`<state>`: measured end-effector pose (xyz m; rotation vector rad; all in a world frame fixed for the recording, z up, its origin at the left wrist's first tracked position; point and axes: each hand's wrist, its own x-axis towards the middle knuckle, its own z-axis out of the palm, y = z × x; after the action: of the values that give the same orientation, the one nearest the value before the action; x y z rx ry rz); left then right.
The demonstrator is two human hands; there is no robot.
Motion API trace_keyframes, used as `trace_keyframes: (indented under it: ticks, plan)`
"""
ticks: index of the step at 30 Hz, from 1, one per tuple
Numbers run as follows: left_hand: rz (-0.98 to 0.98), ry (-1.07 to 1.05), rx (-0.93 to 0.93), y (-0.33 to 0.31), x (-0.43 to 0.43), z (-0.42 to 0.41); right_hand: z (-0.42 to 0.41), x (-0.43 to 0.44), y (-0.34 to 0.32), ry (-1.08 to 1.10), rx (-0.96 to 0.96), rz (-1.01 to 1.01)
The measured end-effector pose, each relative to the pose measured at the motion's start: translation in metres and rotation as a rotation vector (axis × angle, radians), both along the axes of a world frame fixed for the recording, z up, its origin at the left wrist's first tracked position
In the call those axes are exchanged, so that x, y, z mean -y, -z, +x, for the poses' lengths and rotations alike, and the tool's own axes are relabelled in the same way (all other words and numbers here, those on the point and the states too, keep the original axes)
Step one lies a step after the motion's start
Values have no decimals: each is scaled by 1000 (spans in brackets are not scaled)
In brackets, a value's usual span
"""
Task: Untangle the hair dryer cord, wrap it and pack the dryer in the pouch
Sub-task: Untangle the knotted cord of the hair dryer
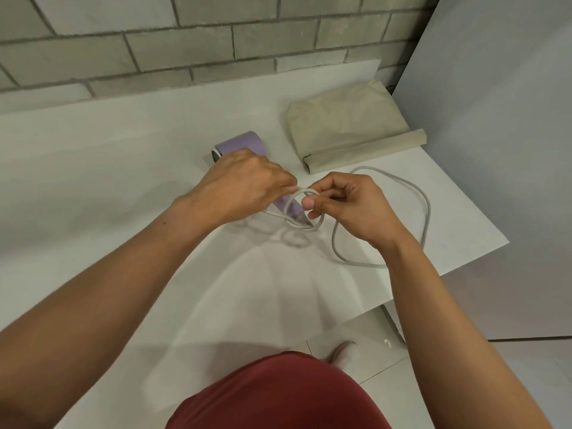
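A lilac hair dryer (pixel 241 145) lies on the white counter (pixel 93 168), its barrel toward the wall and its handle half hidden under my hands. Its grey cord (pixel 425 209) forms small tangled loops at the handle's end and one wide loop to the right. My left hand (pixel 244 187) pinches a loop of cord above the handle. My right hand (pixel 349 205) holds the neighbouring loop between thumb and curled fingers. A beige cloth pouch (pixel 346 128) lies flat beyond the cord, at the back right.
A grey brick wall (pixel 185 51) runs behind the counter. A pale panel (pixel 495 119) stands on the right. The counter's right edge drops off just past the wide cord loop. Below are a tiled floor and my foot (pixel 343 354).
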<state>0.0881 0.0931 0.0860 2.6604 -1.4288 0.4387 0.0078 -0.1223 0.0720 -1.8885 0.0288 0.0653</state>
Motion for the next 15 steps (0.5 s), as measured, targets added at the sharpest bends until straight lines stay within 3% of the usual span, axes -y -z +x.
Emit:
trace_keyframes:
  ticks: [7,15]
  plan:
    - [-288,-496,-294,0,0,-9,3,6,7,83,42,103]
    - [-494,-522,-443,-8,-3,-9,9,-7,13,25,-130,201]
